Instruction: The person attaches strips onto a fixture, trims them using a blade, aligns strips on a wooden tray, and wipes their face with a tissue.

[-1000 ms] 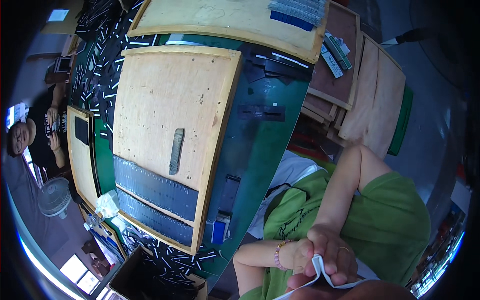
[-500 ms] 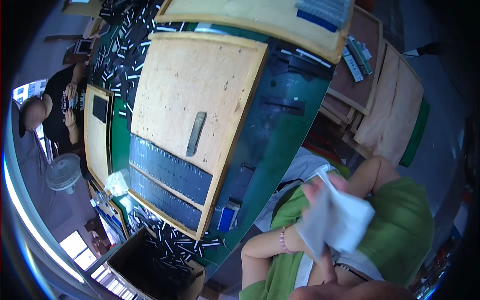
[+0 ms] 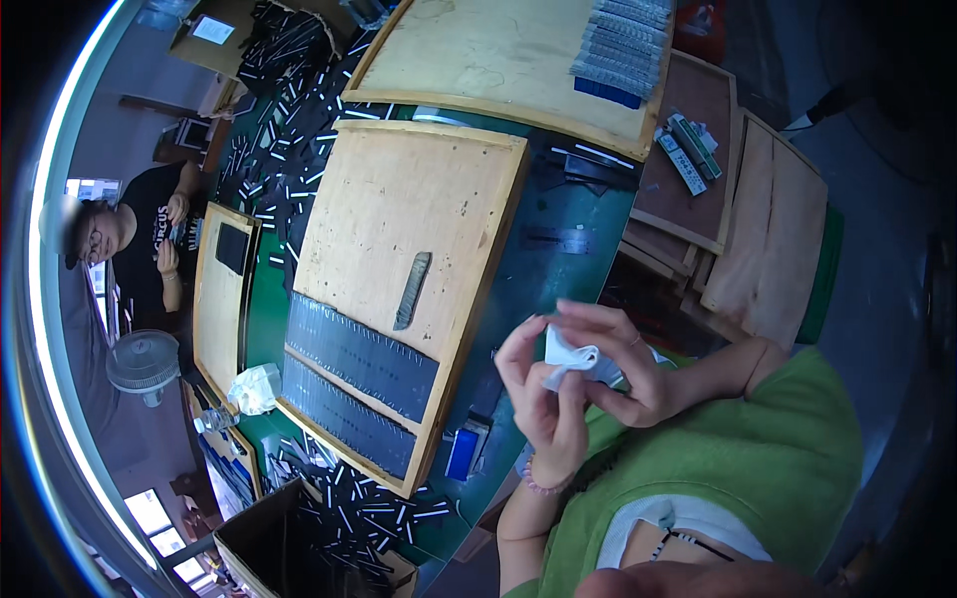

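Between my hands is a folded white sheet [image 3: 568, 356], tissue or thin cloth, with a rolled edge showing. My left hand [image 3: 543, 414], with a pink bead bracelet at the wrist, pinches its near left side. My right hand [image 3: 636, 371] grips it from the right with bent fingers; the part inside that hand is hidden. Both hands are held up in front of my green top, off the table's right edge. Closest to them on the table is a wood-framed board [image 3: 399, 209] carrying two rows of dark strips [image 3: 364, 357] and a grey wrapped bar [image 3: 412, 291].
A blue block [image 3: 462, 454] lies beside the board. Loose black and white pieces [image 3: 369, 518] spread near an open carton [image 3: 249, 538]. A second framed board [image 3: 478, 50] stands at the back. Across the table a person [image 3: 150, 229] works near a fan [image 3: 143, 361].
Both hands have risen up and left, away from my lap. The white sheet, spread wide before, is now folded small between my fingers. The view has shifted slightly.
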Demonstrator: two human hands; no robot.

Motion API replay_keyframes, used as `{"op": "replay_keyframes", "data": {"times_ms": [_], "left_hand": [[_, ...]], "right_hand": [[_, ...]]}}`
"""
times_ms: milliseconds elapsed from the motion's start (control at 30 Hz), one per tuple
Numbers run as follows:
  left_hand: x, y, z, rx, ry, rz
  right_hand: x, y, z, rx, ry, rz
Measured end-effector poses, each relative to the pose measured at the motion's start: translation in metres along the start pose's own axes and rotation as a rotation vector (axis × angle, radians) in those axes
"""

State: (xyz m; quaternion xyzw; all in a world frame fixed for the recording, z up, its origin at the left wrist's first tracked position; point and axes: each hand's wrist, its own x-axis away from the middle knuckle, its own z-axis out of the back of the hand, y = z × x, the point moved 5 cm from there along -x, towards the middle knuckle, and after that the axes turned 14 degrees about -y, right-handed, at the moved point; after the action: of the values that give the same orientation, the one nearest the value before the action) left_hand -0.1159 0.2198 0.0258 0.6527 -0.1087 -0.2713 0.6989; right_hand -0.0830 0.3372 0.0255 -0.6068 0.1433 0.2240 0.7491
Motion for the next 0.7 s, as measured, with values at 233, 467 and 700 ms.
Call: {"op": "replay_keyframes", "data": {"times_ms": [233,467,700], "left_hand": [[0.005,0.000,0.023,0.040,-0.008,0.083],[0.017,-0.004,0.030,0.267,0.145,0.206],[0.026,0.055,0.019,-0.568,-0.170,-0.166]], "right_hand": [[0.015,0.014,-0.007,-0.645,-0.145,-0.403],[0.016,0.001,-0.004,-0.663,-0.250,-0.465],[0.015,-0.002,-0.001,-0.951,-0.160,-0.528]]}}
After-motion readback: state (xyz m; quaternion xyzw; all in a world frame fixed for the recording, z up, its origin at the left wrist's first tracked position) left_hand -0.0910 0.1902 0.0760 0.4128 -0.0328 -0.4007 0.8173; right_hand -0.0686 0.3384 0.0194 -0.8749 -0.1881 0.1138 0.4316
